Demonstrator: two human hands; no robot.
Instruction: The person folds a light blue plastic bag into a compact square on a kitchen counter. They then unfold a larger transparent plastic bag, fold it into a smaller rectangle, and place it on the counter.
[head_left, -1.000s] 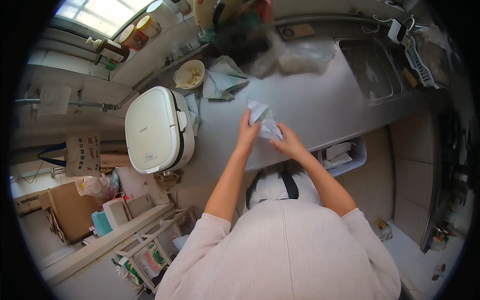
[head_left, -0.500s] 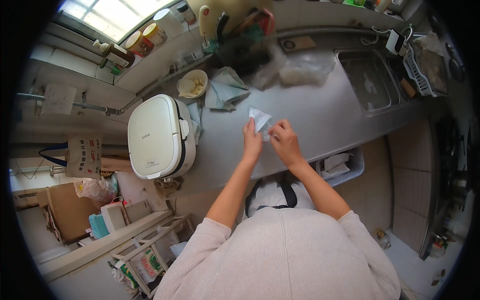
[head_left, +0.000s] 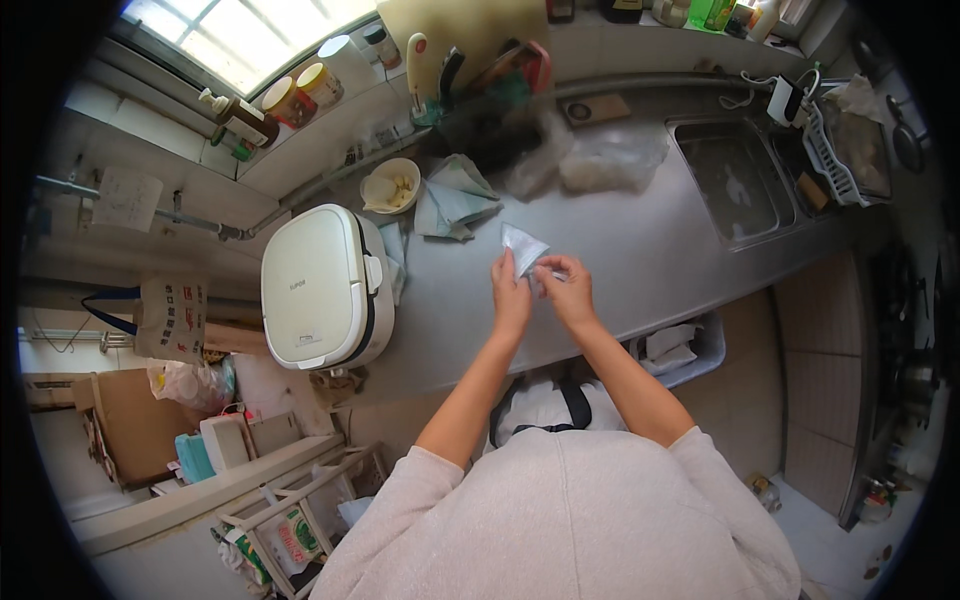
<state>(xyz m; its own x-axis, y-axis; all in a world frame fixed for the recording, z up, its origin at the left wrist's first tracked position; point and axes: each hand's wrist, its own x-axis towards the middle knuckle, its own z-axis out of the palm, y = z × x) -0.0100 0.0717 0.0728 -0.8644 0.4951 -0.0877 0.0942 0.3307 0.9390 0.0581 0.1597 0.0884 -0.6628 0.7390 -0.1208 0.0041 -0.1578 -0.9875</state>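
Note:
A small, pale plastic bag (head_left: 522, 247), folded to a rough triangle, is held up over the steel counter's front half. My left hand (head_left: 511, 295) grips its left side, thumb on top. At its lower right edge, my right hand (head_left: 568, 292) pinches with curled fingertips; the exact bit between them is hidden. Just beyond lie crumpled greenish-white sheets (head_left: 455, 200), beside a cream bowl (head_left: 392, 187) containing pale yellowish pieces and a small white cup-like thing.
A white rice cooker (head_left: 315, 287) stands left on the counter (head_left: 640, 260). Hazy plastic bags (head_left: 610, 165) lie toward the back, and a sink (head_left: 735, 180) is at the right. Below the front edge sits a bin (head_left: 705, 350). Bottles and jars (head_left: 290, 100) line the sill.
My right fingers have come closer to the left hand, and the bag's lower part is now mostly covered by them. The view has tilted slightly. Both hands keep hold.

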